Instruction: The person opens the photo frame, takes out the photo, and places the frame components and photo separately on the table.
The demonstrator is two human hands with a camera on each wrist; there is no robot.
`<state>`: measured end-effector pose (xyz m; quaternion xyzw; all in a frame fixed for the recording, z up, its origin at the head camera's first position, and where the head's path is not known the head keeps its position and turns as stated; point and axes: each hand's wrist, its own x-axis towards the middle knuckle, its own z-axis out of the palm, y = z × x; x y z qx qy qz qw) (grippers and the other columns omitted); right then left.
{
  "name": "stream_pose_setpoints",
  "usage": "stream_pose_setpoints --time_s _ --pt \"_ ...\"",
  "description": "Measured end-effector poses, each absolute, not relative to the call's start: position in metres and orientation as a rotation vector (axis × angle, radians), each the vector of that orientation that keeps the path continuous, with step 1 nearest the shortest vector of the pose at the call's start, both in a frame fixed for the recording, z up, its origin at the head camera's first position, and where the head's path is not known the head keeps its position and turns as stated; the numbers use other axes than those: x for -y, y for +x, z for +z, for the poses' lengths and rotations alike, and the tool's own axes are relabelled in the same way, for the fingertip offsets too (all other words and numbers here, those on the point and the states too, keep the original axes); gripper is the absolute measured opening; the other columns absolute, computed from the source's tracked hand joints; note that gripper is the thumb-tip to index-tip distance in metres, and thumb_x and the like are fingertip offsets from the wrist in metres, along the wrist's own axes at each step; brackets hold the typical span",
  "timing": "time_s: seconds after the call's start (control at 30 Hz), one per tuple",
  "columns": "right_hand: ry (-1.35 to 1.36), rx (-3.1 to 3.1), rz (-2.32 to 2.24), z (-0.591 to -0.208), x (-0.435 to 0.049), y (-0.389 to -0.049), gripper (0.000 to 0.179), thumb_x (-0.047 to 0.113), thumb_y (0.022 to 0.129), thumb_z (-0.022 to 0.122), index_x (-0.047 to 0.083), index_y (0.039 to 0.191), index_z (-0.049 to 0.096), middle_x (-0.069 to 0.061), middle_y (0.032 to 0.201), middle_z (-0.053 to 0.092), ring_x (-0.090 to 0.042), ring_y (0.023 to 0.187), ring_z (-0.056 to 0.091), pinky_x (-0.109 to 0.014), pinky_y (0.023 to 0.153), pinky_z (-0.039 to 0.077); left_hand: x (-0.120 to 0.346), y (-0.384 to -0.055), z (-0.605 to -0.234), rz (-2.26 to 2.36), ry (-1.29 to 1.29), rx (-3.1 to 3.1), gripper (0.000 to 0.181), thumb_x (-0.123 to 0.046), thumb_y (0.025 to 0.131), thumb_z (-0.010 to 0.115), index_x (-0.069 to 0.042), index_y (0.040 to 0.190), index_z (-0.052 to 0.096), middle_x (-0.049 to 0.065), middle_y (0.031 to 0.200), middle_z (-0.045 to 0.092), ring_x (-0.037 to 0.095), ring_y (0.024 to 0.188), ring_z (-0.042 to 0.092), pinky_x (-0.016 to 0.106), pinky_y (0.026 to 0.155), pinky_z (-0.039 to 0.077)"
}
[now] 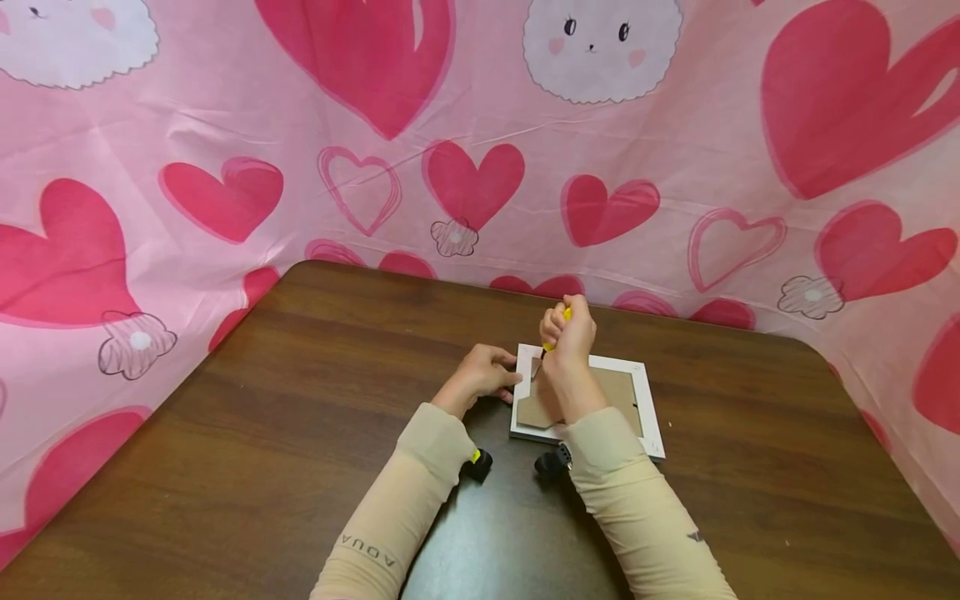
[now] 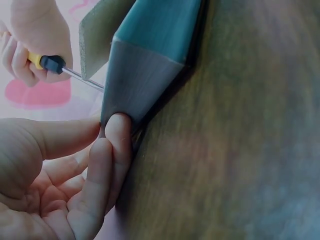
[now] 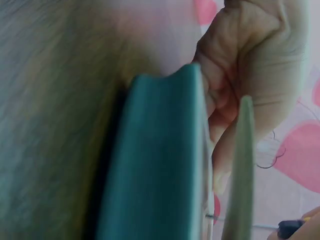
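A white picture frame [image 1: 654,417] lies back side up on the table, its brown backing board [image 1: 617,392] showing. My left hand [image 1: 483,372] pinches the frame's left edge, thumb on the back and fingers at the side and underneath. Above the board, my right hand [image 1: 572,340] grips a screwdriver [image 2: 51,64] by its yellow and black handle. Its metal shaft slants down to the frame's inner left border; the very tip is hidden in the left wrist view. One end of the backing board [image 3: 241,175] stands raised out of the frame in the right wrist view.
The dark brown wooden table [image 1: 300,417] spreads around the frame. A pink cloth [image 1: 480,108] with red hearts hangs behind and beside it. Black wrist cameras [image 1: 477,465] sit under both cuffs, close to the frame's near edge.
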<state>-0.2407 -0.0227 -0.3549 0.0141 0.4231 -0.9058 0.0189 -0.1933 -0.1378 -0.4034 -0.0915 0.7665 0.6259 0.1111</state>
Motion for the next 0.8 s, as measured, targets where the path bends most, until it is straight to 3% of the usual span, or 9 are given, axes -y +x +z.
stream_pose_setpoints --time_s 0.13,0.23,0.5,0.63,0.8 --pt "-0.019 -1.397 -2.72 -0.355 0.017 -0.239 0.055 0.024 0.1 0.039 0.015 0.047 0.033 0.008 0.041 0.028 -0.006 0.038 0.024 -0.018 0.041 0.018 0.137 -0.193 -0.402 1.823 -0.256 -2.258 0.037 0.0 0.09 0.069 0.009 0.125 0.06 0.012 0.079 0.067 0.01 0.048 0.058 0.021 0.051 0.053" --pt "-0.014 -1.453 -2.583 -0.356 0.012 -0.239 0.061 0.038 0.103 0.034 0.015 0.046 0.034 0.006 0.043 0.031 -0.008 0.04 0.027 -0.02 0.043 0.022 0.138 -0.193 -0.401 1.786 -0.242 -2.283 0.037 -0.001 0.09 0.069 0.009 0.125 0.059 0.012 0.08 0.066 0.011 0.049 0.058 0.022 0.053 0.054" --pt "0.123 -1.36 -2.435 -0.36 -0.011 -0.247 0.082 0.076 0.095 0.014 0.013 0.046 0.032 0.003 0.045 0.032 -0.013 0.043 0.027 -0.027 0.049 0.019 0.143 -0.187 -0.4 1.8 -0.26 -2.189 0.022 -0.004 0.094 0.063 0.009 0.112 0.06 0.01 0.075 0.058 0.013 0.053 0.059 0.026 0.055 0.058" --pt "0.161 -1.365 -2.434 -0.348 -0.029 -0.254 0.084 0.082 0.089 0.011 0.013 0.048 0.034 0.002 0.046 0.035 -0.015 0.044 0.028 -0.031 0.054 0.021 0.148 -0.182 -0.392 1.748 -0.258 -2.174 0.017 -0.009 0.097 0.062 0.005 0.104 0.059 0.012 0.073 0.057 0.015 0.051 0.06 0.027 0.055 0.058" --pt "0.217 -1.374 -2.487 -0.325 -0.06 -0.265 0.084 0.082 0.088 0.018 0.012 0.049 0.041 0.001 0.045 0.041 -0.015 0.045 0.034 -0.032 0.055 0.026 0.154 -0.177 -0.38 1.54 -0.151 -2.303 0.019 -0.019 0.098 0.062 0.0 0.101 0.058 0.013 0.076 0.064 0.012 0.05 0.063 0.023 0.053 0.051"
